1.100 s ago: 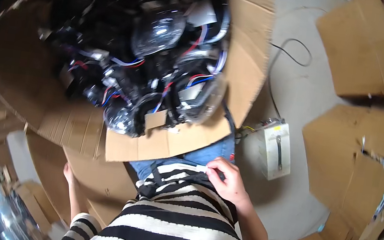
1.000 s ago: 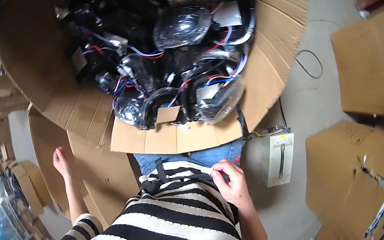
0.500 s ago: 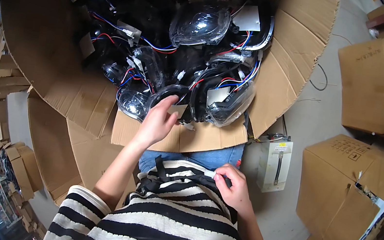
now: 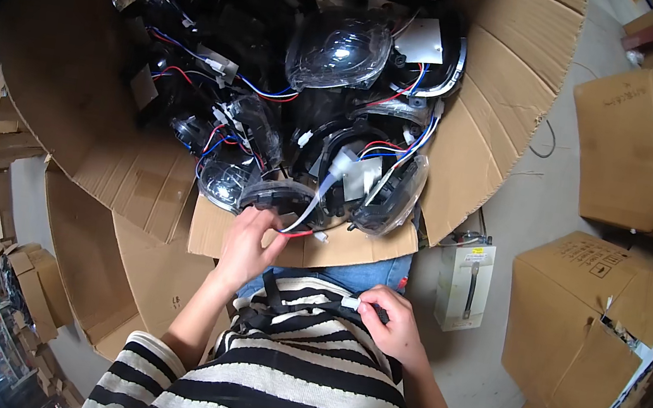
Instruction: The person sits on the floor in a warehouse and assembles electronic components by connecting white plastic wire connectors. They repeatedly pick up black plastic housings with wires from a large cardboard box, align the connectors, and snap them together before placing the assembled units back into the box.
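At the near edge of a big cardboard box, my left hand pinches a wire bundle beside a black round-edged headlamp. One blurred strand runs up to a pale connector; a red one ends in a small white plug. Close to my waist, my right hand is closed on a small white piece, whose kind I cannot make out. Clear-lensed headlamps in plastic film, such as one lamp in the middle, fill the box with red, blue and white wires.
Tall bent flaps of the cardboard box rise around the lamps. To the right, a pale case with a black handle stands on the floor near closed cartons. An opened carton sits at the left.
My left hand has drawn back toward me, from over the lamps to the box's near edge, and now pinches wires. The right hand has shifted slightly left with the white piece.
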Tool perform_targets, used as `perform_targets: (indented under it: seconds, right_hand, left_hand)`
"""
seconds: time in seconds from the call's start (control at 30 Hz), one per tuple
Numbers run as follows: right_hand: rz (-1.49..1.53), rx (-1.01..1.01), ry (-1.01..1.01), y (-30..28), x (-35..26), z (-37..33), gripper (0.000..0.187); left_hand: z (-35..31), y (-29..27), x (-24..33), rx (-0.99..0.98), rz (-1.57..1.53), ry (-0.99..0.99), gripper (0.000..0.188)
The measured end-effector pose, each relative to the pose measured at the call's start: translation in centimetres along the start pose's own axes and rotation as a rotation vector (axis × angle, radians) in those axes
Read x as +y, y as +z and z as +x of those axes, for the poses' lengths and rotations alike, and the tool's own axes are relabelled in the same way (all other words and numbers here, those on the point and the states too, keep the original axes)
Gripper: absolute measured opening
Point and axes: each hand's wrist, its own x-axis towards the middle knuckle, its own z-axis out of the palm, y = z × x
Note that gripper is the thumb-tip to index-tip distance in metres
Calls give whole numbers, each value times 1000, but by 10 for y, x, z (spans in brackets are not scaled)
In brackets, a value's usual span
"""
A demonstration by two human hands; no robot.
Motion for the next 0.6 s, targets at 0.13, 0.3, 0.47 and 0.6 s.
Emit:
perform_targets:
  seconds: [0.13, 0.3, 0.47, 0.6]
  right_hand:
    - [2, -15, 23, 2, -6, 1, 2]
    - [-29, -60, 55, 0, -9, -4, 3]
    - [-53, -85, 28, 2, -10, -4, 4]
    - [-83, -130, 34, 6, -13, -5, 3]
  left_hand:
    - [-24, -19, 9, 61, 194, 161, 13]
    - [-59, -36, 7, -205, 67, 335, 13]
    - [-83, -49, -9, -495, -74, 220, 10]
    - [-89, -55, -13, -425, -266, 74, 16]
